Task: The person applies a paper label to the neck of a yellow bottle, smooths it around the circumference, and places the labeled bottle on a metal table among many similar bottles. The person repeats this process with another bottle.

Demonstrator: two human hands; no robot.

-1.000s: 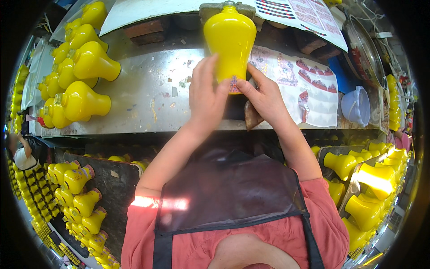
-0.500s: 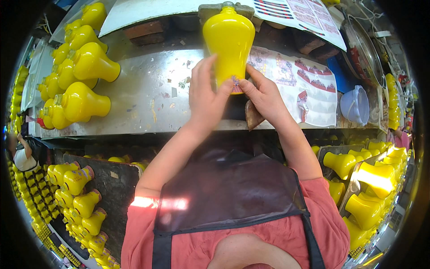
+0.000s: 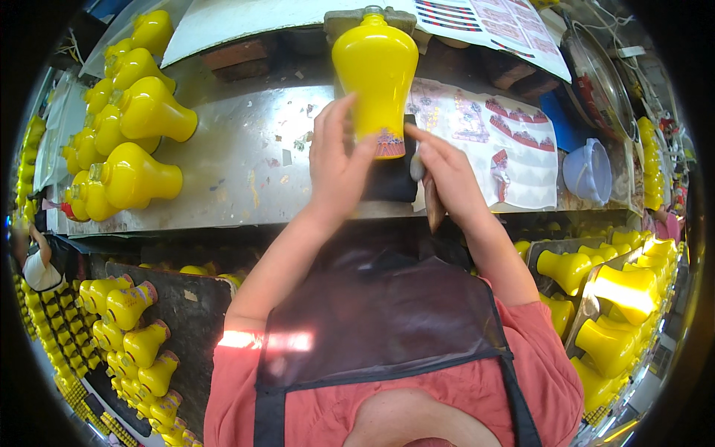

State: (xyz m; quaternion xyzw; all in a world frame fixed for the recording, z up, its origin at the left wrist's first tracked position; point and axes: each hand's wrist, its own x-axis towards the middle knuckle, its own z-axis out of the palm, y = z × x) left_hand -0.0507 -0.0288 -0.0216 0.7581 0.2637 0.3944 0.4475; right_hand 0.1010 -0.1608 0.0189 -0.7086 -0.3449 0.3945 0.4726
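A glossy yellow bottle (image 3: 375, 74) lies with its neck in a grey block (image 3: 335, 24) and its base toward me. A patterned purple-and-red decal (image 3: 389, 143) covers part of the bottle near the base. My left hand (image 3: 337, 160) holds the bottle's left side, thumb by the base and fingers along the body. Just right of the base, my right hand (image 3: 449, 175) grips a brown flat scraper-like tool (image 3: 433, 205) with a grey rounded end; the fingers partly hide it. A black cloth or pad (image 3: 391, 182) is under the base.
Several yellow bottles (image 3: 141, 175) lie on the metal bench (image 3: 238, 164) at left. Decal sheets (image 3: 514, 149) and a pale blue bucket (image 3: 588, 173) are at right. Boards with more bottles (image 3: 607, 346) flank me below the bench. Another person (image 3: 41, 261) is at far left.
My right hand has left the decal and moved slightly right and down, with the brown tool now more upright. The left thumb has slid left off the decal, uncovering more of it.
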